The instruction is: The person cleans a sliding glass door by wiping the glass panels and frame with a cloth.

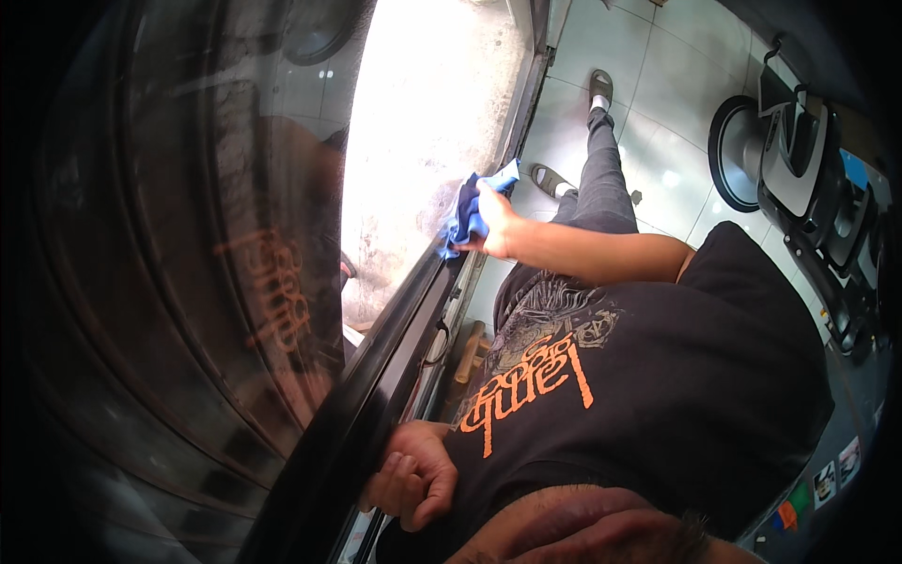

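Observation:
My right hand [496,226] is closed round a crumpled blue cloth [462,218], its loose end sticking out past the fingers. The cloth rests against the black frame [395,329], at the edge of the bright opening. Lower down, beside that same frame, my left hand [413,475] has its fingers curled in toward the palm, and nothing shows in them. A dark, glossy panel [188,282] fills the left side and mirrors my shirt's orange lettering. My torso in a black shirt [658,376] leans close to the frame.
Bright pale ground [423,113] lies beyond the frame. White floor tiles [691,56] surround my sandalled feet [601,89]. At the right stands a black and grey machine with a round disc [738,150]. A wooden piece [470,352] lies beside the frame.

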The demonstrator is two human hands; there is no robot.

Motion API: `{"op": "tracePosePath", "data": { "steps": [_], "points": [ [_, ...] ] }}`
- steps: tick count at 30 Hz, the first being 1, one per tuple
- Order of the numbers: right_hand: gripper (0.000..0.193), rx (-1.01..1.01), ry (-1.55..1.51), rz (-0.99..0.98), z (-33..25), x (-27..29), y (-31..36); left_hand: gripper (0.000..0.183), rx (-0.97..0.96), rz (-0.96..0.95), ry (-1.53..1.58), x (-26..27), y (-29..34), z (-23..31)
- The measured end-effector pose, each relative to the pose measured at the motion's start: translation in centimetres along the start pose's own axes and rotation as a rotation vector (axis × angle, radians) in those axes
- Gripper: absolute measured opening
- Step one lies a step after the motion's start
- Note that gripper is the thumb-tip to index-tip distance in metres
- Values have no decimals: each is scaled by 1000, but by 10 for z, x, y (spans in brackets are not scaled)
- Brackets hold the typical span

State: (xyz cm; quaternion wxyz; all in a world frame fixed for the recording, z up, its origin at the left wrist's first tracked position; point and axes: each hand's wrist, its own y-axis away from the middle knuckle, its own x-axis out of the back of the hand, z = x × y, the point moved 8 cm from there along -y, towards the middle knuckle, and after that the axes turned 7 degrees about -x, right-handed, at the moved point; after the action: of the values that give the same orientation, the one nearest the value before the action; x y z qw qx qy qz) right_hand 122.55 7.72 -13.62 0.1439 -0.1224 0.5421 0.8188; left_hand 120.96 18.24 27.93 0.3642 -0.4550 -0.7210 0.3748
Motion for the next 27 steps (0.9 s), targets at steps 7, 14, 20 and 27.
{"op": "tracePosePath", "data": {
  "steps": [7,14,20,27],
  "points": [
    [50,59,-26,-83,-87,43,-134,45,40,-1,11,-5,2,-3],
    [48,263,-23,-79,-119,53,-184,45,163,273,28,7,15,-5],
    [45,159,150,29,-23,25,-59,45,171,368,-3,16,14,0],
    [32,209,314,-120,43,-27,75,46,-13,55,-107,0,13,-4]
  ]
}}
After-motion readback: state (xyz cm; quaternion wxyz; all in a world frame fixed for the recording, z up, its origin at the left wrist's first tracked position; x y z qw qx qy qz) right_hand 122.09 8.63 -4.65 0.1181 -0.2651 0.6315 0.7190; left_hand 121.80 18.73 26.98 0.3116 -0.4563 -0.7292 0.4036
